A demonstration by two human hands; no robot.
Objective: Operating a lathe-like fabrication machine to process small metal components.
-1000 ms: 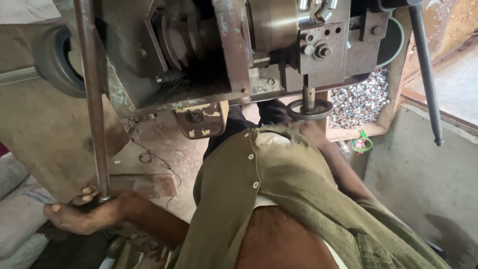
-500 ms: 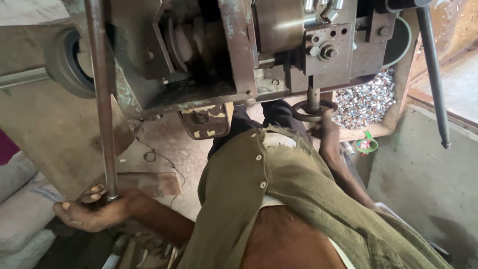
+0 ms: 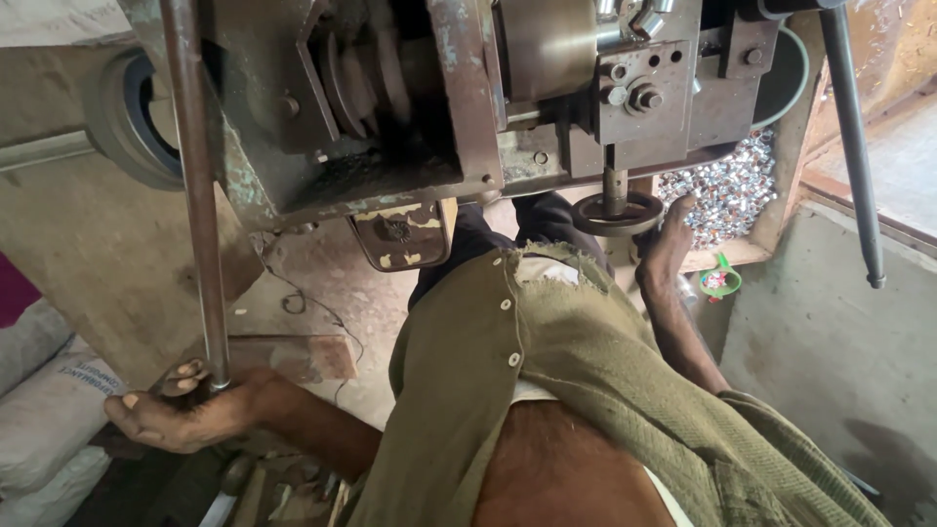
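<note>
A worn concrete floor [image 3: 322,293] is seen below a heavy, rust-stained metal machine [image 3: 439,107] that fills the upper part of the view. White woven sacks [image 3: 44,420] are stacked at the lower left. A box of small shiny metal pieces [image 3: 732,190] stands behind the machine at the right, with a small green funnel [image 3: 720,281] just beside it. A dark lever [image 3: 854,146] hangs down at the far right.

A long steel bar [image 3: 195,195] runs down the left side of the machine. Its lower end is gripped by the left hand [image 3: 181,415], fingers closed around it. A small round handwheel [image 3: 615,213] sits under the machine's front block. The right hand [image 3: 669,239] is raised just beside this wheel, fingertips at its rim; whether it is grasped cannot be told.
</note>
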